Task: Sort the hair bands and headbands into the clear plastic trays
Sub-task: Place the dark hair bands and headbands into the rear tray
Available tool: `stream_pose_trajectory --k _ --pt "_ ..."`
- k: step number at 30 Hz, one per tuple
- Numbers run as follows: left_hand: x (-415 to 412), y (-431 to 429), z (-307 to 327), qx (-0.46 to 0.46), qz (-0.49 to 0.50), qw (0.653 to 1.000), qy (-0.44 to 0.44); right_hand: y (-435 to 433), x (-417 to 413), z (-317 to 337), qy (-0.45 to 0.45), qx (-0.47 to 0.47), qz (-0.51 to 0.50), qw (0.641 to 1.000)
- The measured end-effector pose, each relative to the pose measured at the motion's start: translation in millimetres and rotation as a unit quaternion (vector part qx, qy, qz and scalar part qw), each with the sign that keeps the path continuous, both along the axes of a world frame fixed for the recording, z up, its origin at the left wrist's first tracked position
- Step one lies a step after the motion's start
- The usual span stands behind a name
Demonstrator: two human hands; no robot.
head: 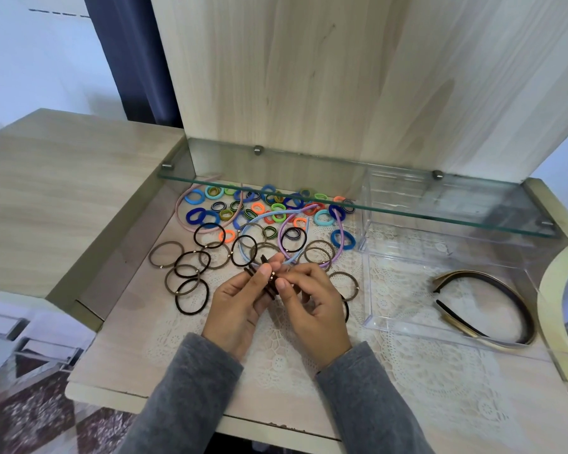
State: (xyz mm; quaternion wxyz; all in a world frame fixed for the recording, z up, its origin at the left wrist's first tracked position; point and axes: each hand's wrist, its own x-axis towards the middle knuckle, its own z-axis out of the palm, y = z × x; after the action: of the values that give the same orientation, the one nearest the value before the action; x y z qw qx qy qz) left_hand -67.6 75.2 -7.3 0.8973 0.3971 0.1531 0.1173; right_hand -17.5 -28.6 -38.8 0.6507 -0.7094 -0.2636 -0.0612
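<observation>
Bands [267, 287] in left hand [238, 311], right hand [313, 311]; shelf [440, 215] beyond.

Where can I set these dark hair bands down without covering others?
The lace mat is bare in front of the near clear tray, right of your right sleeve. The tray's left part, beside the dark headbands, is free. Left of the tray, toward the glass shelf, loose hair bands crowd it.

Hair bands [197, 216] and headbands [505, 288]
Bright and dark bands lie spread out; two dark headbands lie in the near clear tray [366, 290].
</observation>
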Motion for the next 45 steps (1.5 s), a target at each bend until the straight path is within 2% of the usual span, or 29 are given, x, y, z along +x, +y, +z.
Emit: stream_pose_trajectory --k 6,11,15,23,31,33,38,42,45 --pt "0.6 2.6 -3.4 -0.010 0.001 1.000 -0.002 0.9 -4.6 4.2 0.003 -0.025 0.023 0.999" --pt "0.4 7.4 -3.5 -0.012 -0.011 1.000 -0.022 4.2 -0.9 7.3 -0.028 -0.076 0.017 0.997" --pt "2.0 10.2 5.0 0.010 -0.031 0.999 -0.041 1.8 3.2 21.8 -0.061 -0.084 0.009 0.995" --pt "15.9 7.6 21.3 0.055 -0.072 0.994 -0.065 -5.6 15.0 40.2 -0.061 -0.106 0.019 0.992" --pt "39.3 -10.3 31.1 -0.069 -0.185 0.978 -0.067 -49.3 40.6 67.1 -0.121 -0.173 0.000 0.977" --pt "46.7 -18.5 40.4 -0.065 -0.218 0.972 -0.051 -67.4 47.3 76.2 -0.140 -0.202 0.000 0.969" --pt "69.2 -36.8 60.9 0.022 -0.316 0.948 0.033 -116.9 59.4 95.6 -0.194 -0.285 -0.023 0.938" --pt "87.0 -53.0 66.7 0.211 -0.347 0.906 0.116 -139.7 61.0 98.2 -0.247 -0.386 -0.032 0.888" --pt "102.6 -65.9 67.0 0.361 -0.358 0.847 0.157 -152.7 59.7 95.4 -0.281 -0.453 -0.029 0.845"
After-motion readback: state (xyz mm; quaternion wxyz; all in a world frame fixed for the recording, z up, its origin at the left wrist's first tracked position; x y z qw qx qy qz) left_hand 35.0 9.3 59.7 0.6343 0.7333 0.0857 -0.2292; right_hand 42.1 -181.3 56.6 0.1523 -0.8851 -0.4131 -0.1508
